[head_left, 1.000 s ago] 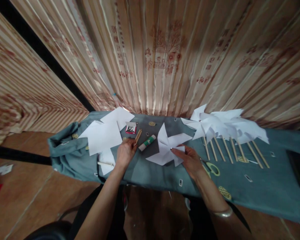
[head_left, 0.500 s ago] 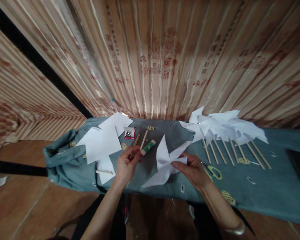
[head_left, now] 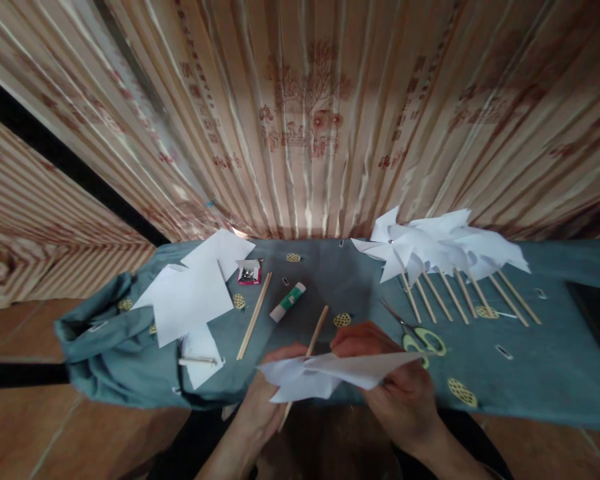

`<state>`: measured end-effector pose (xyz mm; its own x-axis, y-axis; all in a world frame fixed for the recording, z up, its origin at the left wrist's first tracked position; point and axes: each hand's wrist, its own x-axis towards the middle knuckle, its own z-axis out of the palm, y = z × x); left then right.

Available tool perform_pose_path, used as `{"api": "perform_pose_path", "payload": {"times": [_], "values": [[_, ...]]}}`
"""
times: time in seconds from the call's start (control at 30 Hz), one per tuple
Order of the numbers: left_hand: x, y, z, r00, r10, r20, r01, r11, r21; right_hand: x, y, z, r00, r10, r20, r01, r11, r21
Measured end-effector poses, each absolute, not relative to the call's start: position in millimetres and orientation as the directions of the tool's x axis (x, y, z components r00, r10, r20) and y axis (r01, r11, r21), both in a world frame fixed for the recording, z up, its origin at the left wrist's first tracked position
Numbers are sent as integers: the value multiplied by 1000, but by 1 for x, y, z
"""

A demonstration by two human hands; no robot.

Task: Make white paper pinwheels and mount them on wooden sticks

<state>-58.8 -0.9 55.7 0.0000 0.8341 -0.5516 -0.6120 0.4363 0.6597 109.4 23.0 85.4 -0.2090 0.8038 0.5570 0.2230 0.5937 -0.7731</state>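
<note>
A white paper pinwheel is tilted almost edge-on between my hands near the table's front edge. A thin wooden stick passes behind the paper, with its lower end showing below. My left hand closes around the stick at the pinwheel's left side; its fingertips are partly hidden by the paper. My right hand is closed on the pinwheel's right side, fingers bent behind the blades. Just beyond lie a green-and-white glue stick and green-handled scissors.
Finished pinwheels on sticks lie overlapping at the back right. White paper sheets, a white pen, a small red box of metal pins and loose sticks are on the left. A dark flat object lies far right.
The left hand has carried a stick from beside the glue stick to the pinwheel. The pinwheel has turned from face-up to nearly edge-on, and both hands have come closer together and nearer me.
</note>
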Motion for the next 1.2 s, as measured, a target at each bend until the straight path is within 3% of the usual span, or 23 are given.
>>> {"api": "perform_pose_path", "payload": {"times": [0.17, 0.5, 0.8, 1.0, 1.2], "values": [[-56, 1, 55, 6, 823, -568, -608, 453, 651, 105, 24, 89, -165, 725, 669, 331, 679, -655], [-55, -3, 53, 65, 768, -637, -581, 548, 602, 111, 21, 93, -210, 634, 745, 430, 744, -512], [-50, 3, 64, 141, 790, -597, -491, 579, 651, 111, 26, 99, -195, 656, 729, 490, 709, -507], [-50, 2, 64, 149, 823, -548, -457, 549, 700, 119, 22, 99, -233, 642, 730, 562, 702, -437], [-56, -2, 56, 148, 796, -586, -460, 580, 672, 124, 15, 99, -270, 603, 751, 537, 742, -402]]}}
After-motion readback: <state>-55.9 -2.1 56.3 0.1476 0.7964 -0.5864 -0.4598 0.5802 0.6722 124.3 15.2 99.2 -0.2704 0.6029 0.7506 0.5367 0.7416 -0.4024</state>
